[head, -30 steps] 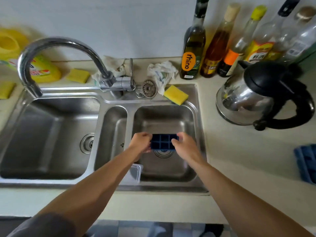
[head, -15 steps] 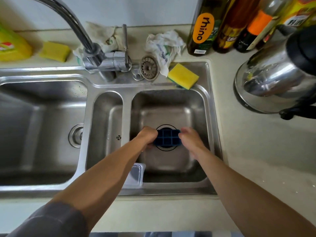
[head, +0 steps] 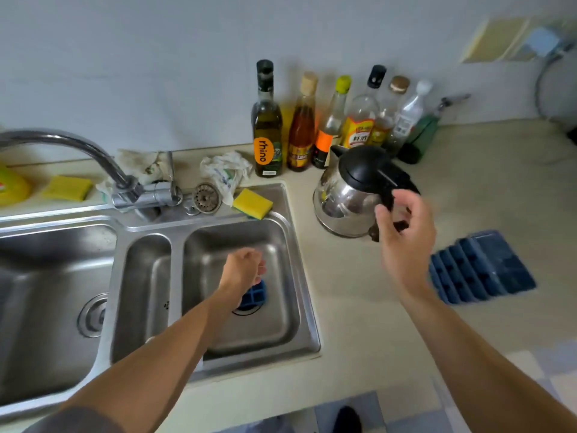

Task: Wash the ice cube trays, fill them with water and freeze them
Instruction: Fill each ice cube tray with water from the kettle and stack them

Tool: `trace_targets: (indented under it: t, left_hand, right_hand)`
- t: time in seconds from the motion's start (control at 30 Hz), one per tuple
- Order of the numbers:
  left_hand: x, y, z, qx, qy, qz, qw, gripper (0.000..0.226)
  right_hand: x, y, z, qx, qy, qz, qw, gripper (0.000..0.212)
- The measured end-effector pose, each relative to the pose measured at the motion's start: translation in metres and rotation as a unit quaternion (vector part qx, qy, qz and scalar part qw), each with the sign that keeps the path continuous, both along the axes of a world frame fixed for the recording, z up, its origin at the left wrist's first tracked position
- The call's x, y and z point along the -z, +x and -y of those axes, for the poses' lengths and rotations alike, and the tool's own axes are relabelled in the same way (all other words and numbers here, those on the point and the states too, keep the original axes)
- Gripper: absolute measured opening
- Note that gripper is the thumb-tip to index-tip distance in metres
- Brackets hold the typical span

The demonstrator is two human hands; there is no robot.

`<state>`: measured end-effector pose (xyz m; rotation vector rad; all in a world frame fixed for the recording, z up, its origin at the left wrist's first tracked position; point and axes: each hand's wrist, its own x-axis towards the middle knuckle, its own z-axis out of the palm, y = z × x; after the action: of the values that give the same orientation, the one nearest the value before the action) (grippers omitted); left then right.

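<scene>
My left hand curls over the tray in the sink, grip unclear; my loose, empty right hand beside the sink may knock the kettle.

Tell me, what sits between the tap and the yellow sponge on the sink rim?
The head view shows a round metal strainer and a crumpled white bag between the tap and that sponge.

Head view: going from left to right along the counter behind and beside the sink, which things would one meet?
Left yellow sponge → tap base → drain strainer → rhino oil bottle → kettle → blue ice cube trays.
</scene>
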<state>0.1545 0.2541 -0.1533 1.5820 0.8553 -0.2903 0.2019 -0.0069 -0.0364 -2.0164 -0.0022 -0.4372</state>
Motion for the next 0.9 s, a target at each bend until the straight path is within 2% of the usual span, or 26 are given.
trace_targets:
  t: [0.07,0.13,0.2,0.27,0.43,0.73,0.9]
  left_hand:
    - [-0.020,-0.002,0.018,0.012,-0.011,0.021,1.000,0.019]
    - [-0.037,-0.007,0.033,0.037,-0.001,0.049,0.998,0.018]
    - [-0.048,-0.014,0.044,0.062,0.005,0.060,0.996,0.019]
    - [-0.053,-0.021,0.052,0.081,0.006,0.052,0.995,0.020]
    - [-0.054,-0.033,0.062,0.046,-0.016,0.029,0.998,0.021]
    - [-0.065,-0.033,0.082,-0.023,-0.060,0.047,0.997,0.018]
    - [-0.060,-0.044,0.096,-0.111,-0.174,0.093,0.974,0.024]
  right_hand:
    - [-0.003,0.020,0.028,0.052,-0.033,-0.015,0.998,0.049]
    - [0.002,0.039,0.050,0.055,-0.040,-0.118,0.991,0.063]
    - [0.012,0.053,0.062,0.016,-0.016,-0.219,0.975,0.053]
    - [0.021,0.062,0.064,-0.007,0.006,-0.265,0.964,0.032]
    - [0.018,0.059,0.054,-0.024,0.026,-0.239,0.970,0.014]
    - [-0.041,0.029,0.073,-0.096,0.021,-0.226,0.969,0.010]
    - [-0.078,0.015,0.065,-0.182,-0.053,-0.213,0.959,0.017]
